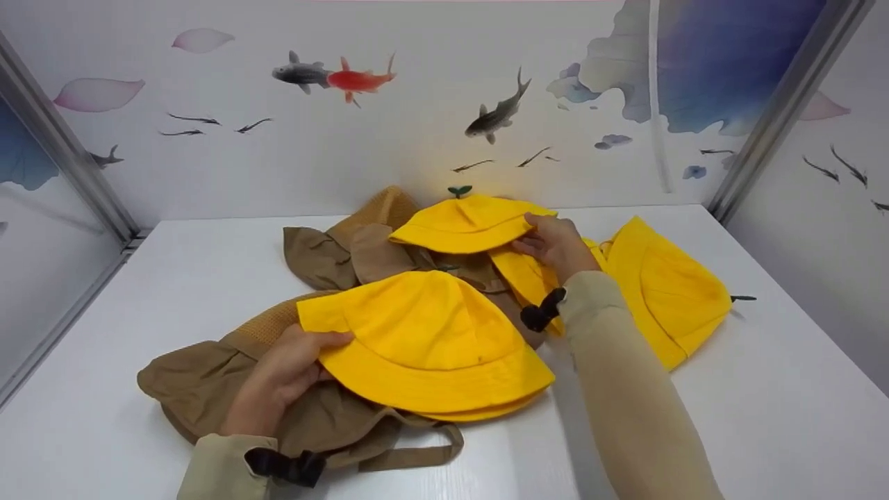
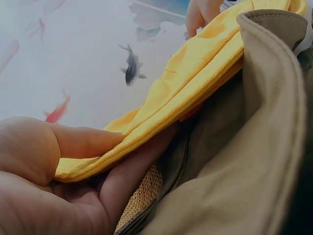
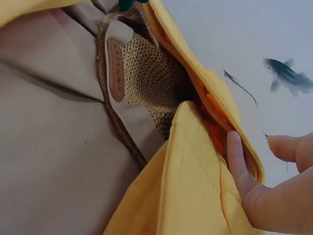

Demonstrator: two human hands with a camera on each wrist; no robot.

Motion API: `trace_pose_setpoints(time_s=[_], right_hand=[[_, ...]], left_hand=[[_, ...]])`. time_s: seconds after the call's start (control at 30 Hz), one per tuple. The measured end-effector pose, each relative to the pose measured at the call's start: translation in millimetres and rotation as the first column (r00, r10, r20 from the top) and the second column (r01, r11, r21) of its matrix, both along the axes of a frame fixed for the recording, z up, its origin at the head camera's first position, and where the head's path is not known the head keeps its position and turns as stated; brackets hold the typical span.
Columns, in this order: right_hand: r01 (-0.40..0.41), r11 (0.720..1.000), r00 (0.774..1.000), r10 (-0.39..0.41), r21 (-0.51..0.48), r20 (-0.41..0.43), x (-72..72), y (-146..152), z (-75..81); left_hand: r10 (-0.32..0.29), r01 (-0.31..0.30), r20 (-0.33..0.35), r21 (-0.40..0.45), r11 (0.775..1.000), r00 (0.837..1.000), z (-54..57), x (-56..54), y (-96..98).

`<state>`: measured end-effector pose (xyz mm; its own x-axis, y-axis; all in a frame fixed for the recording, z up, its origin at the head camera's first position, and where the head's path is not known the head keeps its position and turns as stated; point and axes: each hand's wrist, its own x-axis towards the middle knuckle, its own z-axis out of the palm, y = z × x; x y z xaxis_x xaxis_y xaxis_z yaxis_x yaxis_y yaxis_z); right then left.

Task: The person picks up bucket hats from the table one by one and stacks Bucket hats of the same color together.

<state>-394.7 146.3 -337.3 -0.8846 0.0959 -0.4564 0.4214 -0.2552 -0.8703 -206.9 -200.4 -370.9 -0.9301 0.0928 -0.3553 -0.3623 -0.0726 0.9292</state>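
My left hand (image 1: 286, 368) pinches the brim of a yellow bucket hat (image 1: 430, 326), thumb on top and fingers beneath. In the left wrist view, the thumb (image 2: 88, 142) presses on the stitched brim (image 2: 161, 117). Below this hat lies a brown sun hat (image 1: 201, 378) with a mesh crown and a strap. Farther back, my right hand (image 1: 555, 243) is at the brim of a smaller-looking yellow hat (image 1: 472, 222) topped by a green sprout. In the right wrist view, a finger (image 3: 236, 154) touches inside that brim, while the thumb stands apart from it.
Another brown hat (image 1: 316, 257) with a mesh crown lies behind, partly covered. A yellow hat (image 1: 667, 292) with a dark stem lies at right, beside more yellow fabric (image 1: 521, 271). The white table (image 1: 764, 375) ends at a fish-painted back wall (image 1: 417, 153) and side panels.
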Motion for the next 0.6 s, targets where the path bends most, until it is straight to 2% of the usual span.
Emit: trace_pose_setpoints(time_s=[0.1,0.2,0.47,0.6], right_hand=[[0.002,0.996,1.0,-0.002,0.087,0.009,-2.6,-2,3.3],[-0.003,0.994,1.0,0.002,0.11,0.007,-3.3,-3,5.9],[-0.038,0.999,0.997,0.038,-0.011,0.06,-1.2,-3,11.9],[-0.067,0.997,0.994,0.07,-0.031,0.079,4.1,-1,17.1]], left_hand=[[-0.009,0.009,-0.003,0.01,1.0,1.0,-1.2,0.0,1.4],[-0.007,0.007,-0.004,0.013,1.0,1.0,-1.3,-0.9,3.0],[-0.025,0.025,-0.021,-0.004,1.0,0.999,-2.3,-1.2,1.8],[-0.019,0.019,-0.017,0.0,1.0,1.0,-2.6,1.0,0.0]])
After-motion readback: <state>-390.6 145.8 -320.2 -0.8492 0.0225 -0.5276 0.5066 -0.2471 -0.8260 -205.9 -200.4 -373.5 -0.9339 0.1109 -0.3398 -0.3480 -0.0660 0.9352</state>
